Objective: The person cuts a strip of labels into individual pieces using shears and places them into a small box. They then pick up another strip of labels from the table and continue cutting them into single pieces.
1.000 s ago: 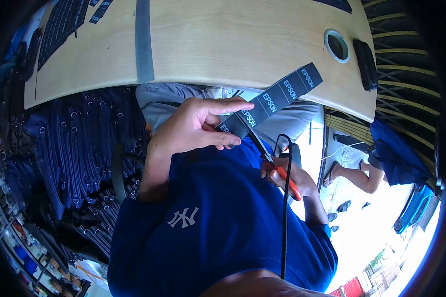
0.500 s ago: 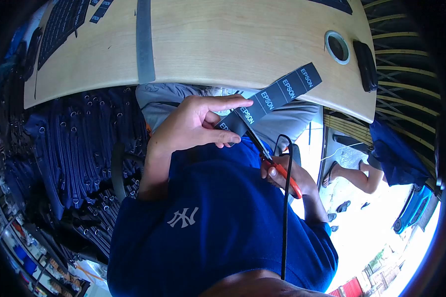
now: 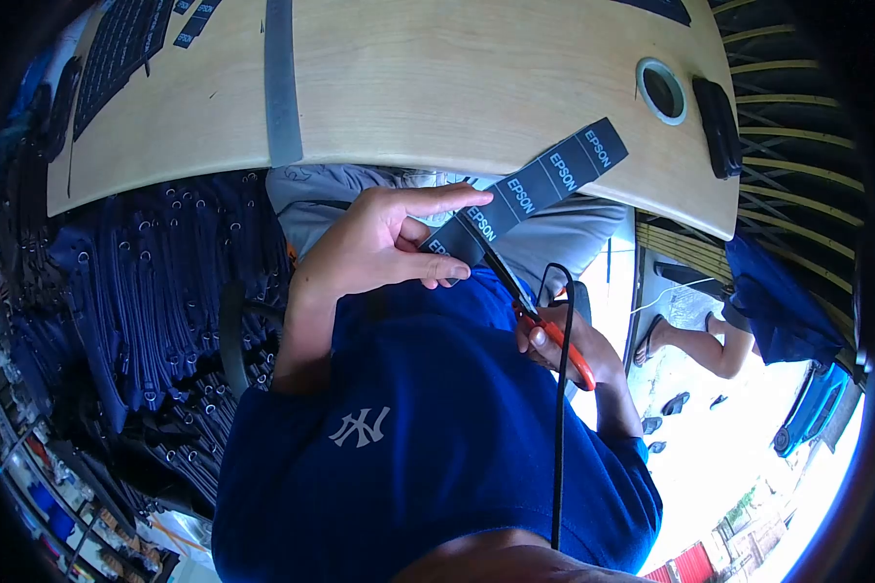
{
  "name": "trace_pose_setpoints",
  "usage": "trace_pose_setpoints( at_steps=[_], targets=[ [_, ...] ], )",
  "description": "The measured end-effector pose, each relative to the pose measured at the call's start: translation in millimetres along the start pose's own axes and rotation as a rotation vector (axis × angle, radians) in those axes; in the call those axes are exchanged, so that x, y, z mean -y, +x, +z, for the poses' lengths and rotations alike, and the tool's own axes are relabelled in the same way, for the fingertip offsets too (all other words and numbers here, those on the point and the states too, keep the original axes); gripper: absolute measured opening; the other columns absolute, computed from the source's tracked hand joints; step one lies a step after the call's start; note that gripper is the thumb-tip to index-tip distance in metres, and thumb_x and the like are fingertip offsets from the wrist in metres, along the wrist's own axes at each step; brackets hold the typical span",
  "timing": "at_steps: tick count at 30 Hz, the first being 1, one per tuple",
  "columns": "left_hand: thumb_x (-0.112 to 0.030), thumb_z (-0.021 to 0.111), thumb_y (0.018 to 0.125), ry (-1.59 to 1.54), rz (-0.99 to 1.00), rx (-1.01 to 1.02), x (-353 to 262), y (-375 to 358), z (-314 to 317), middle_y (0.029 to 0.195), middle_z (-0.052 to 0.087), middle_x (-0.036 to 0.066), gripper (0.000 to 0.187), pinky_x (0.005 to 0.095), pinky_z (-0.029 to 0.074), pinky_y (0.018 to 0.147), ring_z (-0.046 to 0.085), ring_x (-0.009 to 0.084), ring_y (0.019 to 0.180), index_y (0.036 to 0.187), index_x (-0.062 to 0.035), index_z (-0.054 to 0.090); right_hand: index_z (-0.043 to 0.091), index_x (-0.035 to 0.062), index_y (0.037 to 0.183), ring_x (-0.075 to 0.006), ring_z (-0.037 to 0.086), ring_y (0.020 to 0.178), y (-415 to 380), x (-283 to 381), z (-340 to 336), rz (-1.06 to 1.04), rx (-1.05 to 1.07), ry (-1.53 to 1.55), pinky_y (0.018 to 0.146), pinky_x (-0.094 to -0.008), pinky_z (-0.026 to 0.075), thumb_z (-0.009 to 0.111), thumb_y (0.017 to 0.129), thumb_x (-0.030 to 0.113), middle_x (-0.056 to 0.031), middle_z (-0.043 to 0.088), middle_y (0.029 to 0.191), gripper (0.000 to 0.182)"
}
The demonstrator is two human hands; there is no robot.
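A dark strip (image 3: 537,188) printed with several white EPSON labels slants up and right over the table's front edge. Its lower end is pinched in my left hand (image 3: 384,238), between the thumb and the fingers. My right hand (image 3: 566,342) is wrapped round the red handles of the scissors (image 3: 554,335). The dark blades point up and left and reach the strip beside my left fingertips, where they are partly hidden.
The wooden table (image 3: 437,87) carries a grey band (image 3: 282,87), dark label sheets (image 3: 122,58), a round holed ring (image 3: 663,91) and a black case (image 3: 717,128). Navy straps (image 3: 146,282) hang at left. Another person's leg (image 3: 705,348) shows at right. A black cable (image 3: 560,437) hangs down.
The strip's upper end has shifted very slightly left and up. Both hands keep nearly the same place and grip.
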State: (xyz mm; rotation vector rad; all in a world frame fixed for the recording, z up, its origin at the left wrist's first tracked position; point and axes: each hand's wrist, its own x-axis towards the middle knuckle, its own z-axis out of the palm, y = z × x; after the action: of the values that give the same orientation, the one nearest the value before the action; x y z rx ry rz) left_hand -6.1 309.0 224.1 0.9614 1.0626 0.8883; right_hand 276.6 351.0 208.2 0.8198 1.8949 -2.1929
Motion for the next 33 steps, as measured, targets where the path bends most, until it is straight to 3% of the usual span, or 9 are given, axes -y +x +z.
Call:
trace_pose_setpoints(
  at_steps=[16, 18, 33],
  targets=[
    [0.009, 0.072, 0.071, 0.023, -0.015, -0.024, 2.3, 0.2, 0.1, 0.132, 0.050, 0.017, 0.064, 0.0188, 0.052, 0.054, 0.065, 0.0108, 0.069, 0.130, -0.0024, 0.049, 0.057, 0.0013, 0.076, -0.0167, 0.051, 0.054, 0.2, 2.4, 1.5, 0.061, 0.015, -0.010, 0.054, -0.0314, 0.040, 0.049, 0.093, 0.043, -0.0059, 0.053, 0.061, 0.046],
    [-0.001, 0.070, 0.077, 0.060, 0.050, 0.015, 3.8, 0.2, -1.8, 0.094, 0.068, 0.018, 0.061, 0.0225, 0.055, 0.059, 0.067, 0.0145, 0.069, 0.133, -0.0055, 0.046, 0.056, 0.0011, 0.076, -0.0167, 0.052, 0.055, 0.8, 5.5, 0.5, 0.025, 0.019, 0.012, 0.054, -0.0313, 0.040, 0.048, 0.093, 0.043, -0.0061, 0.053, 0.062, 0.046],
    [0.001, 0.071, 0.076, 0.053, 0.039, 0.029, 2.1, 0.5, -1.9, 0.093, 0.067, 0.017, 0.061, 0.0223, 0.055, 0.059, 0.067, 0.0141, 0.069, 0.132, -0.0045, 0.046, 0.056, 0.0022, 0.075, -0.0154, 0.049, 0.052, -0.3, 5.7, 1.5, 0.029, -0.009, -0.030, 0.052, -0.0307, 0.039, 0.048, 0.093, 0.045, -0.0051, 0.051, 0.059, 0.048]
  ],
)
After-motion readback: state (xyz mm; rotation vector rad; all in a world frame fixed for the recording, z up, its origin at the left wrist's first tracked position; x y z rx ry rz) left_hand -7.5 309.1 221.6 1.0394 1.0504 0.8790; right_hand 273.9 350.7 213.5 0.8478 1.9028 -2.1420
